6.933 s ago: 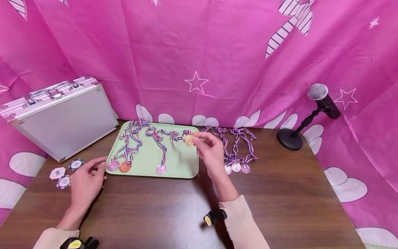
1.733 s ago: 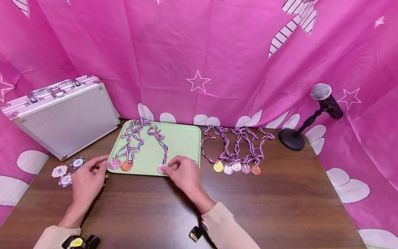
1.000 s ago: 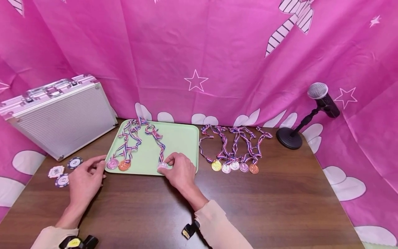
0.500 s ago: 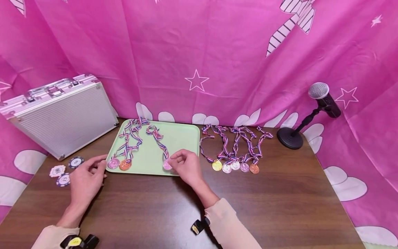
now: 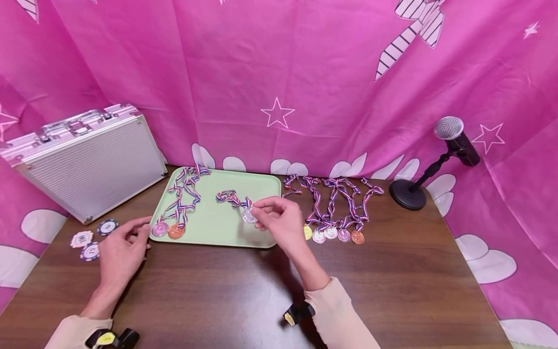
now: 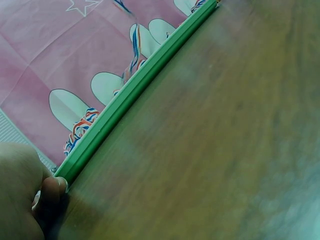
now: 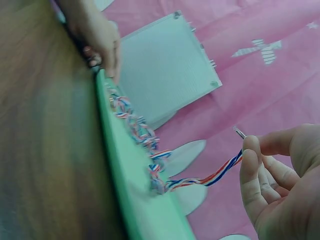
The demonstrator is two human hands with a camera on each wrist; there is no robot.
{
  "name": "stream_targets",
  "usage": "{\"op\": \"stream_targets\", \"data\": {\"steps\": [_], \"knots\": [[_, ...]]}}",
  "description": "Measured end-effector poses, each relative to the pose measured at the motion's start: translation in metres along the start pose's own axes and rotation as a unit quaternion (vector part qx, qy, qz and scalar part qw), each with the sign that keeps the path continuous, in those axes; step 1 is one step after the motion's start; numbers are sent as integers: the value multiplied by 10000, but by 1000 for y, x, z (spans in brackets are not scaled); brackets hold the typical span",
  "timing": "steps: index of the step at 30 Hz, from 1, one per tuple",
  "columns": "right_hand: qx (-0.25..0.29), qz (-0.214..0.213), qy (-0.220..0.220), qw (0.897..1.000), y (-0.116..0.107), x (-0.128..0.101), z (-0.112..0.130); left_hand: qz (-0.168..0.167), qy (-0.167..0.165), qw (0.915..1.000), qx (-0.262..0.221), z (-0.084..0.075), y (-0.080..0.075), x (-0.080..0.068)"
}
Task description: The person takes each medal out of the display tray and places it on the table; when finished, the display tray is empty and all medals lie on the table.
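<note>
Between thumb and fingers, my right hand [image 5: 285,220] pinches a silver medal [image 5: 249,215], lifted above the green tray [image 5: 209,237]. Its striped ribbon [image 7: 215,177] trails down to the tray in the right wrist view. My left hand [image 5: 124,252] grips the tray's front left corner, fingertips at the rim in the left wrist view. At the tray's left side lie a pinkish medal [image 5: 160,229] and a bronze medal [image 5: 176,231], their ribbons [image 5: 185,194] stretched toward the back.
Right of the tray, several medals [image 5: 331,233] lie in a row, ribbons toward the curtain. A gold medal [image 5: 308,232] is partly behind my right hand. Poker chips [image 5: 90,251] lie near my left hand. A silver case [image 5: 96,165] and a microphone [image 5: 457,140] flank the table [image 5: 392,281].
The gold medal has gone from my right hand to the row. My right hand has since lifted the silver medal from the tray and moved right. My left hand stays at the corner.
</note>
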State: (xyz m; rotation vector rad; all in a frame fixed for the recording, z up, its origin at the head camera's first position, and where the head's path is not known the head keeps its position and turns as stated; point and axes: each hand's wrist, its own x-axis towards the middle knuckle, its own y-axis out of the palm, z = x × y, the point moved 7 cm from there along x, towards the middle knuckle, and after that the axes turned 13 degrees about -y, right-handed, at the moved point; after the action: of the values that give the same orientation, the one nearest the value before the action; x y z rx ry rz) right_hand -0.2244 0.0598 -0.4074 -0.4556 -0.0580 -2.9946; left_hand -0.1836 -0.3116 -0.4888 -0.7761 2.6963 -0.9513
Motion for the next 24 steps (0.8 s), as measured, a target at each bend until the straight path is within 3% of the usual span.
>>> {"op": "stream_targets", "data": {"steps": [17, 24], "knots": [[445, -439, -550, 9965, -62, -5, 74, 3, 38, 10000, -5, -1, 0, -1], [433, -758, -1092, 9902, -93, -10, 115, 16, 42, 10000, -37, 0, 0, -1]]}}
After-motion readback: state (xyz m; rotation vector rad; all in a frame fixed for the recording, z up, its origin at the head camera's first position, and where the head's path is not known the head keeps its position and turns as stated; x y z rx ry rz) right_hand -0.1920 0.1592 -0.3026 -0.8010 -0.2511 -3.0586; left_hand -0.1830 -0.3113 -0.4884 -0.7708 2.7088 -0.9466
